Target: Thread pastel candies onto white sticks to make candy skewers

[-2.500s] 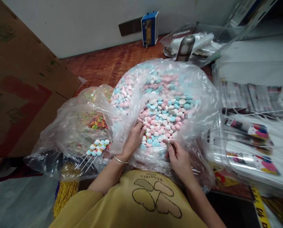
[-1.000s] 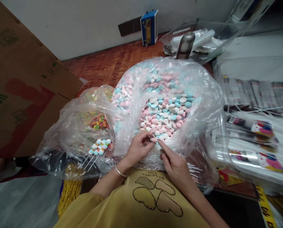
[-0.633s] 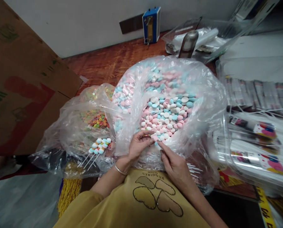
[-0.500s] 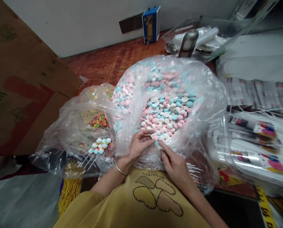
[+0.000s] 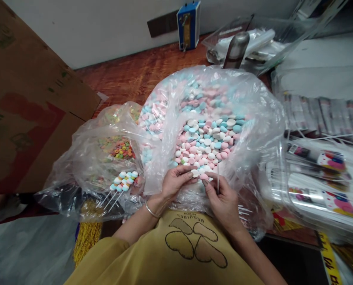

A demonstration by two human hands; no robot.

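Observation:
A large clear bag (image 5: 253, 95) lies open, full of pink, white and blue candies (image 5: 207, 144). At its near edge my left hand (image 5: 176, 182) pinches a white candy (image 5: 195, 173) between thumb and fingers. My right hand (image 5: 222, 196), just beside it, has thumb and forefinger closed on a pink candy (image 5: 204, 177). A thin white stick (image 5: 218, 178) stands up from the right hand's fingers. To the left, several sticks threaded with candies (image 5: 124, 181) rest on a second bag, which holds colourful rings (image 5: 123, 150).
A cardboard box (image 5: 31, 103) rises at the left. Behind the bags are a metal bottle (image 5: 236, 49), a blue device (image 5: 188, 27) and a clear tray (image 5: 289, 43). Packaged sticks and wrappers (image 5: 324, 190) fill the right side. Yellow tassels (image 5: 87, 241) hang at the near left.
My right hand has shifted slightly right, and the stick now shows upright in it. The candies between my fingertips show more clearly. The view has shifted slightly.

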